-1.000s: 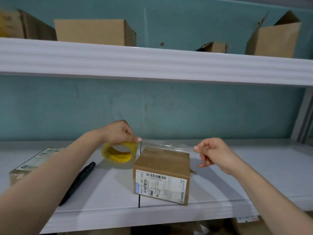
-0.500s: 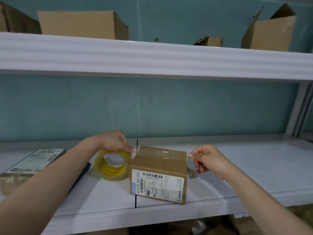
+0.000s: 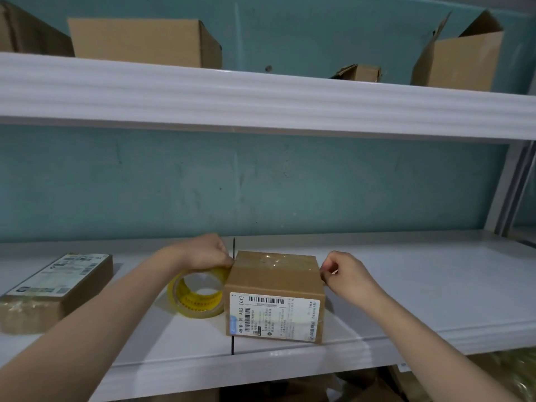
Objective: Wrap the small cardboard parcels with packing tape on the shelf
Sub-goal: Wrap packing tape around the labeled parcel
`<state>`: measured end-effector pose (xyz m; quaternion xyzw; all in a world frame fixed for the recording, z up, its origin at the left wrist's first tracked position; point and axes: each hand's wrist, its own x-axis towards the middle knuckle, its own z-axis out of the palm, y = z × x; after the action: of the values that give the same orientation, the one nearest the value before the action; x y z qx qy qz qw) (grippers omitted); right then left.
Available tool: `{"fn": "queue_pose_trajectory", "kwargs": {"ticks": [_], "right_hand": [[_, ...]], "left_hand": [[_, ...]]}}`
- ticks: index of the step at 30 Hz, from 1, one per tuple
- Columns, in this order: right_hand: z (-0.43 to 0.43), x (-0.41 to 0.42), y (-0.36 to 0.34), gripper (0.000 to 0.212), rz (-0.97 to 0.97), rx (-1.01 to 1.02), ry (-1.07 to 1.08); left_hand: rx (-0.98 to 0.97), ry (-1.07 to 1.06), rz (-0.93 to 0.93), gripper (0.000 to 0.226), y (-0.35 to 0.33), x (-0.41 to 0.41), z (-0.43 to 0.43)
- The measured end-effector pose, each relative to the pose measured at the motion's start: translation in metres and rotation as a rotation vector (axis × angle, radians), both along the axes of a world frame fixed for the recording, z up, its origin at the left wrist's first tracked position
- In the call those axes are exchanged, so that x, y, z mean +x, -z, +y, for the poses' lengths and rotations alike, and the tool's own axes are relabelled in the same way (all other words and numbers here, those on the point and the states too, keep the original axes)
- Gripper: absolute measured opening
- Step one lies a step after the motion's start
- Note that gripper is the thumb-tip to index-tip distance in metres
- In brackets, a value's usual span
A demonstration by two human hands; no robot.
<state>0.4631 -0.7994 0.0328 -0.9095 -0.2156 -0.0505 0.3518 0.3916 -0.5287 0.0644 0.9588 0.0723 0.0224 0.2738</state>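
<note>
- Gripping the tape roll [image 3: 200, 294] in my left hand [image 3: 206, 252], now lowered against the parcel [image 3: 275, 288].
- Right hand [image 3: 345, 274] pinches the tape strip [image 3: 272, 261], now laid across its top.

Upper shelf [image 3: 261, 100]: closed box [image 3: 139, 42] left of centre; second box [image 3: 29, 33] at left end; small torn box [image 3: 361, 72] right of centre; open-flapped box [image 3: 461, 62] near right end. Teal wall [image 3: 261, 184] behind.

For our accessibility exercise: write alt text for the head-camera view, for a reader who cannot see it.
A person's left hand grips a yellow tape roll beside a small cardboard parcel on a white shelf, while the right hand pinches clear tape at the parcel's right edge. Another labelled parcel lies farther left.
</note>
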Motion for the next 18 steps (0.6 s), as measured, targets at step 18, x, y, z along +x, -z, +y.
{"fn": "queue_pose_trajectory", "kwargs": {"ticks": [18], "right_hand": [[0.033,-0.036,-0.038,0.092,-0.129,-0.708,-0.462]], "left_hand": [[-0.015,-0.097,-0.075,0.041,0.004,-0.005,-0.007]]}}
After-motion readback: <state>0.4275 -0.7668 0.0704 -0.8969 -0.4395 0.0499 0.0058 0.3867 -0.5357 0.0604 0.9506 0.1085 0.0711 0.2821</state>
